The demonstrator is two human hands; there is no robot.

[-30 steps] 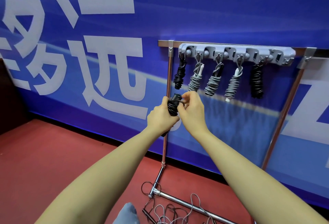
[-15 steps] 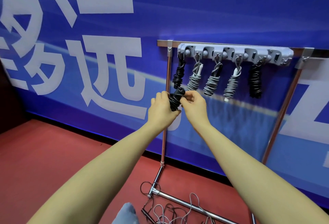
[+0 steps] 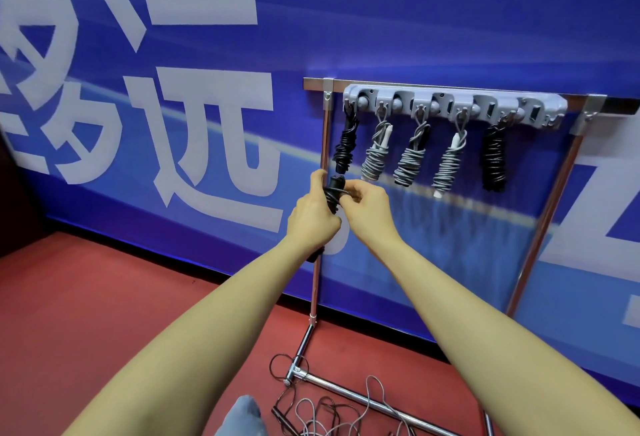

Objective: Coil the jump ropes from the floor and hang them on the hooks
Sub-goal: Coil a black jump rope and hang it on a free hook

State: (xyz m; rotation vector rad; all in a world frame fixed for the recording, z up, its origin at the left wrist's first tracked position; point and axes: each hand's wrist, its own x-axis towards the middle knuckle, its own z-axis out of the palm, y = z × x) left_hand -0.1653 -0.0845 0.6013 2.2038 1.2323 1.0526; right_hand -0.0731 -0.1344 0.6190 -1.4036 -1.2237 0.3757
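Both hands meet in front of the rack's left post around a coiled black jump rope (image 3: 335,189). My left hand (image 3: 311,215) grips the bundle from the left; my right hand (image 3: 367,210) pinches its cord near the top. A black handle end sticks out below my left wrist. Above, the grey hook rail (image 3: 453,108) carries several coiled ropes: a black one (image 3: 346,144) at the left, three grey ones (image 3: 412,158) in the middle and a black one (image 3: 493,161) at the right.
The chrome rack frame (image 3: 320,262) stands against a blue banner wall (image 3: 173,89). Loose grey and black ropes (image 3: 325,415) lie tangled on the red floor by the rack's base bar. A grey shoe tip (image 3: 242,416) shows at the bottom edge.
Both hands have risen slightly with the black bundle, closer to the hanging ropes. My right fingers have shifted on the cord at the bundle's top.
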